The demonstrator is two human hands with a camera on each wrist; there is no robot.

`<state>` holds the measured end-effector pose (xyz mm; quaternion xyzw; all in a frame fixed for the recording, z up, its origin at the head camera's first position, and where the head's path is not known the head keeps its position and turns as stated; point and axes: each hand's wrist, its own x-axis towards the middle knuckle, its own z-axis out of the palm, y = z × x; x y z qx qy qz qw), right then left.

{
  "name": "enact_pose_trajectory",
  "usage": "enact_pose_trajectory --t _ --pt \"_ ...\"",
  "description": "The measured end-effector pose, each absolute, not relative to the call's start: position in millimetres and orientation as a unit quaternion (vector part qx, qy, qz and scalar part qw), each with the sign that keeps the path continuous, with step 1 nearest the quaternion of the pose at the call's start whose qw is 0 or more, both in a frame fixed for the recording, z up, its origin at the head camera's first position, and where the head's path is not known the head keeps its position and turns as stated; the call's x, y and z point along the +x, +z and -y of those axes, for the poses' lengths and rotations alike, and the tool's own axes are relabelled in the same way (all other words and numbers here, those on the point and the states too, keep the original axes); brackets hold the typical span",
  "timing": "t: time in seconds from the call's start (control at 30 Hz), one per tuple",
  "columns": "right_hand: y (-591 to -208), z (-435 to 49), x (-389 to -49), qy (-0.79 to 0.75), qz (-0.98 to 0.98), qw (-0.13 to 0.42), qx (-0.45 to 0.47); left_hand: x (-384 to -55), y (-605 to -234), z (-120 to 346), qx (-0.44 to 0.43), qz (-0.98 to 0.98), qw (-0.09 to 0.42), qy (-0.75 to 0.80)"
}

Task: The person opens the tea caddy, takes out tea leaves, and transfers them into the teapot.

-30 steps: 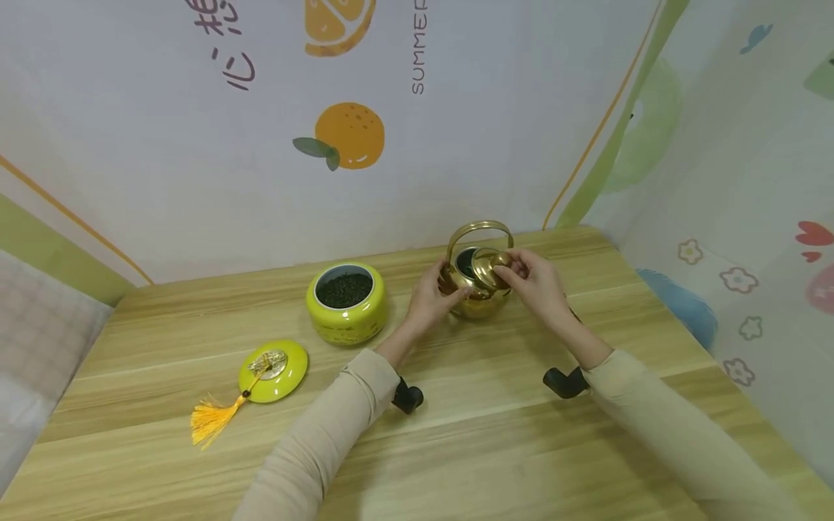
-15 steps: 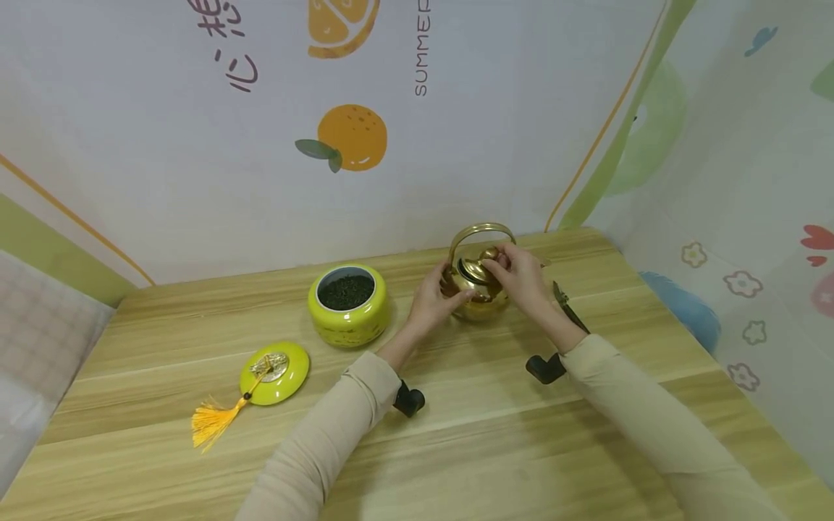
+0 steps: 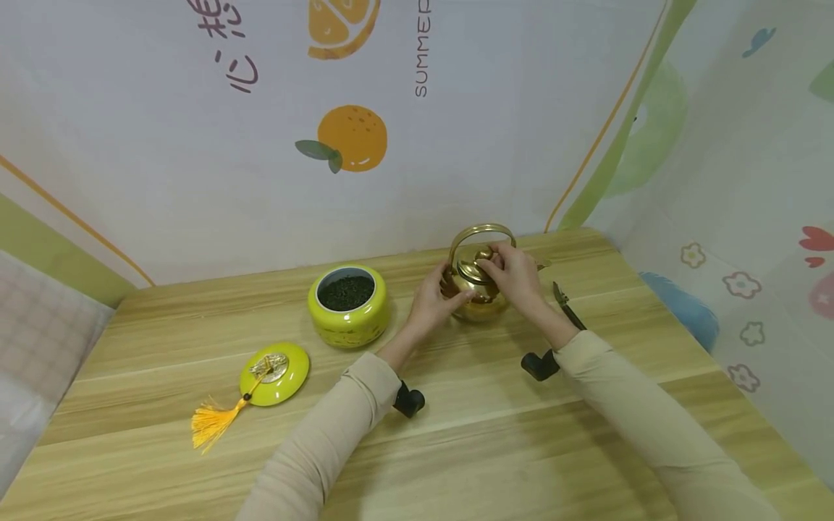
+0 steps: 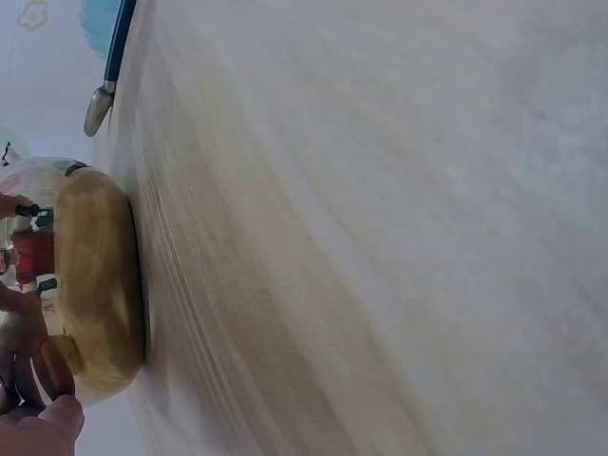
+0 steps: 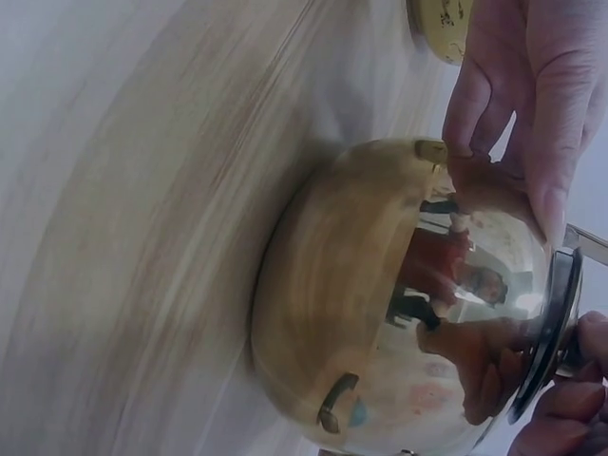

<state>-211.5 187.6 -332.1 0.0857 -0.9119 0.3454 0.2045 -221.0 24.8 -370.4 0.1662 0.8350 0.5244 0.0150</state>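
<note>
A shiny gold kettle [image 3: 478, 310] with a raised hoop handle [image 3: 482, 228] stands at the back right of the table. My left hand [image 3: 431, 302] holds its left side, thumb across the front. Between the thumb and fingers of my right hand [image 3: 519, 278] is the knob of the gold lid [image 3: 469, 271], which lies over the kettle's mouth. From the right wrist the lid's dark-edged rim [image 5: 551, 332] appears at the opening; whether it is fully seated I cannot tell. The left wrist view catches only the kettle's lower wall [image 4: 100, 275] and part of the hand.
Left of the kettle is a yellow-green jar [image 3: 348, 325] of dark tea leaves. Its lid [image 3: 287, 387], with an orange tassel [image 3: 213, 423], lies nearer on the wooden table [image 3: 456, 463]. A dark-handled spoon [image 3: 570, 311] lies by my right wrist. A printed cloth [image 3: 260, 202] hangs behind.
My right hand has brought the kettle's lid left from a tilted position at the opening's right side to lie over the mouth. The left hand stays on the kettle. The spoon now shows more.
</note>
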Motion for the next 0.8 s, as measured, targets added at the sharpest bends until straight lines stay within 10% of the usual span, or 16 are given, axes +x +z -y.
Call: enact_pose_trajectory --t 0.8 --pt "-332.6 -188.1 -217.4 0.286 0.939 0.170 0.088 -220.8 -371.1 -25.0 0.161 -0.837 0.017 0.522"
